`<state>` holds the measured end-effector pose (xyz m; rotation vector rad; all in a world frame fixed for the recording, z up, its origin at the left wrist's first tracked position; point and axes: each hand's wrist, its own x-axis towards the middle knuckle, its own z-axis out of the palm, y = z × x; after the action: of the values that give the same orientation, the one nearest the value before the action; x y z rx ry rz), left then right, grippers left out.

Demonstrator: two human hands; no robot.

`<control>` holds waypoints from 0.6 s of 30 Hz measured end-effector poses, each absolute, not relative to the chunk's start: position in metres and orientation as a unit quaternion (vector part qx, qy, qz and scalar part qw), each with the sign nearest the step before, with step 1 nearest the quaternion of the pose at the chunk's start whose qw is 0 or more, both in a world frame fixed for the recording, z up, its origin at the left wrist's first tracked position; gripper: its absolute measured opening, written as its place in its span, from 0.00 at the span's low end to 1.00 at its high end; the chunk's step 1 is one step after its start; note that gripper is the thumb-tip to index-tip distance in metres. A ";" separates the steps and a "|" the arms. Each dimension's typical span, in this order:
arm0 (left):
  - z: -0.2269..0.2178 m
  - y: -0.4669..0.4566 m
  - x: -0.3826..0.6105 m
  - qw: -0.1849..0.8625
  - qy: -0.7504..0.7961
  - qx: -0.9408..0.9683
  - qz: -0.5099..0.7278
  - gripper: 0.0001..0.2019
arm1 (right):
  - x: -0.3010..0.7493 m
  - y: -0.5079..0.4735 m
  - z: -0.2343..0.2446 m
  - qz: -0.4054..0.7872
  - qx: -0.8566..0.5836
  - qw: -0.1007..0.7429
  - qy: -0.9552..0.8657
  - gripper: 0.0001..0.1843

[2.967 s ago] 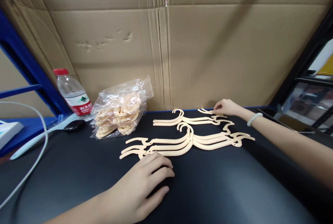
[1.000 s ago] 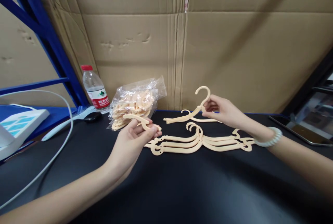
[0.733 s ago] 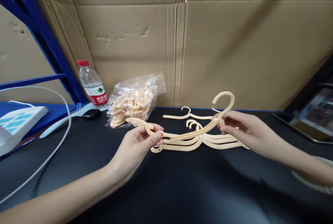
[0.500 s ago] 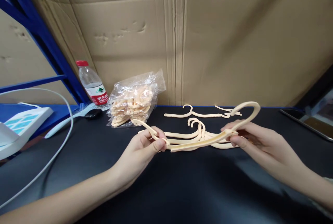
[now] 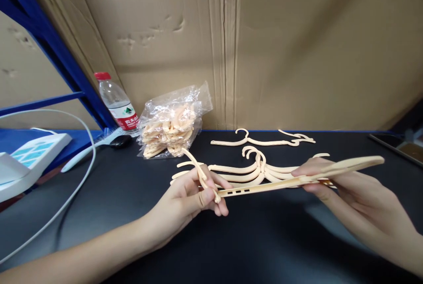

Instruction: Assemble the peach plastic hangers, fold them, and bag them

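Curved end piece [image 5: 196,165] is pinched between thumb and fingers of the left hand [image 5: 180,202]; grip is narrow. Hanger body [image 5: 264,186] is gripped near the base of its hook [image 5: 352,164] by the right hand [image 5: 366,204], fingers closed on it. Both parts are held above the black counter [image 5: 251,248], in front of the laid-out hangers. Body is turned nearly edge-on, hook pointed right, slots visible near the left end. That end is brought right up to the end piece at the left fingertips; whether the two are joined can't be told.

Behind the hands, hangers [image 5: 231,170] are laid in a close group, hooks bunched at center, partly covered by both hands and the held body. Farther back, a single hanger [image 5: 228,143] is laid flat near the rear edge, with curved pieces at its right end.

To the left: more beige parts are packed in a clear plastic bag [image 5: 198,94]. Beside it, a red-capped bottle [image 5: 117,103] is stood, slightly tilted in view. Light-blue handle [image 5: 79,158] and looped white cable [image 5: 93,152] are seen farther left. Cardboard [image 5: 297,46] is stood behind everything.
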<state>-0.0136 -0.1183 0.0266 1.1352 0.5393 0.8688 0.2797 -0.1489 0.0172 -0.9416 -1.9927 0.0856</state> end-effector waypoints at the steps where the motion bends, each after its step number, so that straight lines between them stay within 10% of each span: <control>1: 0.026 -0.118 -0.014 0.724 0.245 0.512 0.391 0.09 | 0.280 -0.149 0.017 0.037 -0.380 0.451 -0.807 0.13; 18: 0.026 -0.119 -0.017 0.741 0.300 0.500 0.333 0.14 | 0.275 -0.152 0.024 0.074 -0.312 0.416 -0.851 0.22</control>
<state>-0.0175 -0.1186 0.0262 1.0961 0.6573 0.7307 0.2747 -0.1523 0.0244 -0.7823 -2.1365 0.1846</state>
